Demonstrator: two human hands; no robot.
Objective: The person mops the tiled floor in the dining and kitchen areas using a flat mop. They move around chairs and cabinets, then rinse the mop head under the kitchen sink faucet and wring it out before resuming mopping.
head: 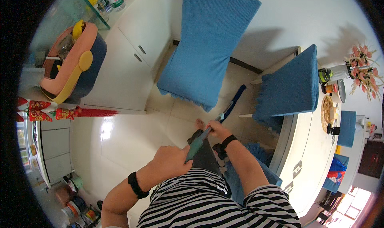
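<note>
A flat floor mop point(205, 134) slants away from my waist, its handle green at the grip and grey farther down. My left hand point(171, 160) wraps the upper end of the green grip. Lower on the pole, my right hand point(220, 130) is closed around it. The narrow dark blue mop head point(235, 102) lies on the tiled floor point(126, 141), between two chairs in blue covers. One covered chair point(201, 60) stands ahead of me against the wall; the other covered chair point(289, 84) is at the right, by the table. My bare foot point(199, 124) shows beside the pole.
At the right runs a white dining table point(306, 150) with a woven basket point(327, 111) and a vase of pink flowers point(363, 69). A white cabinet point(129, 60) at the left carries a pink and navy appliance point(87, 66). Red ornaments point(66, 113) hang from its corner.
</note>
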